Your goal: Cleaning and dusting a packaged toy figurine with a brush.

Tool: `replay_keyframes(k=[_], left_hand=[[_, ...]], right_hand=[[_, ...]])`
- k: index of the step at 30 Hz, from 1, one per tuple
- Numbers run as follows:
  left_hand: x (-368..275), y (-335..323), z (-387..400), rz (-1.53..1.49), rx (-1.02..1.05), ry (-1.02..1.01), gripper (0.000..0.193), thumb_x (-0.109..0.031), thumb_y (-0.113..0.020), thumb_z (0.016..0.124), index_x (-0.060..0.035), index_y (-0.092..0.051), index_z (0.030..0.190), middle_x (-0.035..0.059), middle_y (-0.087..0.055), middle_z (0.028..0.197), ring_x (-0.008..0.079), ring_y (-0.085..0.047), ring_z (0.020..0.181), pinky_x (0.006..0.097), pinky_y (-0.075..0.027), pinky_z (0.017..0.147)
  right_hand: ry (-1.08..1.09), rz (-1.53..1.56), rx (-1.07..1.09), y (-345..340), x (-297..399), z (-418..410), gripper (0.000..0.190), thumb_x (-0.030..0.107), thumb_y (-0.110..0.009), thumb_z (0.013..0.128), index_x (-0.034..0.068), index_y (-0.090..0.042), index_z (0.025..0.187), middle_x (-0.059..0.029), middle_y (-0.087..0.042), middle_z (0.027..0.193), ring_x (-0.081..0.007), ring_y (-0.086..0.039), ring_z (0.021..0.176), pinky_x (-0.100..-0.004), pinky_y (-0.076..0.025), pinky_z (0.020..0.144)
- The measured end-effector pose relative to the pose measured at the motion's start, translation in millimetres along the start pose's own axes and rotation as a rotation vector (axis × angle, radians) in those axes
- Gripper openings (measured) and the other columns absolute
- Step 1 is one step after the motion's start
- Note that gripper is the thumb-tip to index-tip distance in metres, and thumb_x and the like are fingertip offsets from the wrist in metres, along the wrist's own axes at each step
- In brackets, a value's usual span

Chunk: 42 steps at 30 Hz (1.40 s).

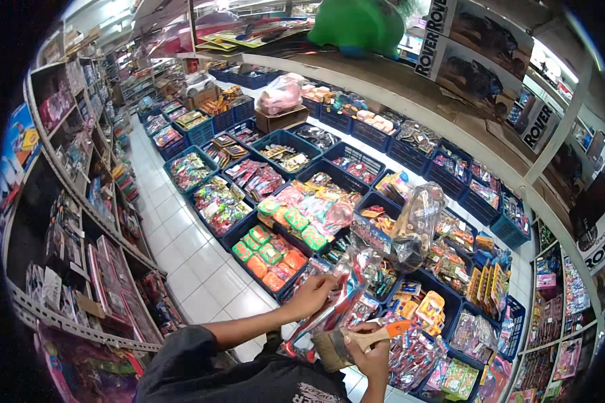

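Note:
My left hand (312,296) grips the upper part of a red and grey item in clear plastic packaging (327,315), which slants down towards my body. In my right hand (370,347) is a wide flat paintbrush (365,338) with a wooden handle and an orange handle end. Its brownish bristles point left and lie against or just in front of the lower part of the package. Beyond my hands, blue plastic crates hold packaged toys, among them green and orange packs (269,253).
Shelves of boxed goods (106,287) line the left side. A raised shelf edge (464,136) curves across the upper right, bearing printed cartons (479,65). A large bagged item (421,221) stands among the crates. A white tiled floor aisle (196,282) runs along their left.

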<state>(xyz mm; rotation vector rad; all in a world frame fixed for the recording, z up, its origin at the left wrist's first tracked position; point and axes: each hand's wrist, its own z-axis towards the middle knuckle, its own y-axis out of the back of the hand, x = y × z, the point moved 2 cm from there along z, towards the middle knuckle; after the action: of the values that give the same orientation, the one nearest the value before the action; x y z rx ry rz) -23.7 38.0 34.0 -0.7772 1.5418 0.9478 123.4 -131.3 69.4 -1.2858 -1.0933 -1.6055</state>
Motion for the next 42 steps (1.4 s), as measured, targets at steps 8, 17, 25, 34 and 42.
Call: replay_keyframes(k=[8,17,25,34,42], left_hand=[[3,-10,5,-0.186,0.035,0.230,0.046,-0.044,-0.045,0.103,-0.0024,-0.065,0.107,-0.0015,-0.056,0.079,0.0069,-0.050,0.068,0.0244,-0.041,0.060],[-2,-16,-9,-0.283,-0.060,0.334,0.047,-0.045,-0.045,0.102,-0.0024,-0.065,0.107,0.0008,-0.061,0.081,0.0095,-0.052,0.067,0.0261,-0.042,0.060],[24,-13,-6,-0.292,-0.110,0.293,0.049,-0.047,-0.046,0.101,-0.0030,-0.068,0.101,-0.0002,-0.063,0.082,0.0081,-0.054,0.067,0.0250,-0.042,0.058],[27,-9,-10,-0.283,-0.112,0.299,0.050,-0.051,-0.043,0.100,-0.0048,-0.063,0.105,0.0030,-0.063,0.086,0.0096,-0.055,0.060,0.0267,-0.039,0.049],[26,8,-8,-0.330,-0.149,0.232,0.052,-0.053,-0.041,0.101,-0.0063,-0.064,0.094,0.0000,-0.059,0.070,0.0092,-0.051,0.052,0.0268,-0.040,0.046]], right_hand=[[0.108,0.081,-0.295,10,5,-2,0.025,0.006,-0.074,0.081,0.001,-0.058,0.100,-0.0062,-0.059,0.092,-0.0128,-0.056,0.083,-0.0286,-0.047,0.075],[0.093,0.035,-0.362,11,-4,0,0.028,0.014,-0.076,0.080,0.002,-0.057,0.097,-0.0037,-0.059,0.088,-0.0116,-0.055,0.079,-0.0282,-0.045,0.073],[-0.050,0.032,0.079,14,-9,-7,0.028,0.011,-0.078,0.078,0.003,-0.059,0.097,-0.0036,-0.061,0.089,-0.0114,-0.058,0.081,-0.0274,-0.048,0.075],[0.009,0.134,-0.138,6,-16,11,0.029,0.016,-0.077,0.079,0.002,-0.057,0.095,-0.0047,-0.058,0.093,-0.0126,-0.055,0.082,-0.0280,-0.045,0.078],[-0.006,0.183,-0.207,-11,-30,29,0.028,0.013,-0.073,0.082,0.002,-0.056,0.100,-0.0040,-0.057,0.093,-0.0127,-0.055,0.086,-0.0271,-0.044,0.080]])
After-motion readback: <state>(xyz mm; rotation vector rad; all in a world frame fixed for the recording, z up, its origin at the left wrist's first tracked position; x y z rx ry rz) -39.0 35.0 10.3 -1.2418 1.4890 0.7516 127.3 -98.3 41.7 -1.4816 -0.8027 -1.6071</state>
